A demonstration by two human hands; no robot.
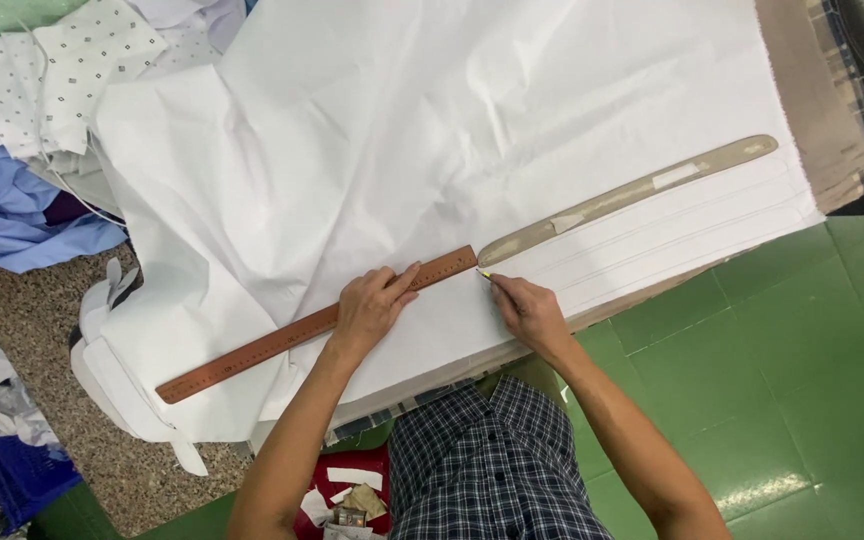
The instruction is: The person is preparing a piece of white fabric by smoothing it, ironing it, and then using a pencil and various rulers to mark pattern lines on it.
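Left hand (372,305) flat, fingers spread, pressing on brown wooden ruler (317,324) over white fabric (432,150). Right hand (527,310) at 3 o'clock of it, pinching small yellow chalk (485,274) at ruler's end. Curved beige template (632,197) at 2 o'clock.

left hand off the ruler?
No, the left hand presses flat on the brown ruler, which lies on the white fabric.

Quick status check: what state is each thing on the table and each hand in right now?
White fabric: spread flat, creased, hanging over the table edge.
Wooden ruler: lying flat on the fabric.
Left hand: pressing the ruler down, fingers flat.
Right hand: pinching a small yellowish marker, tip on the fabric.
Curved template: lying flat on the fabric.
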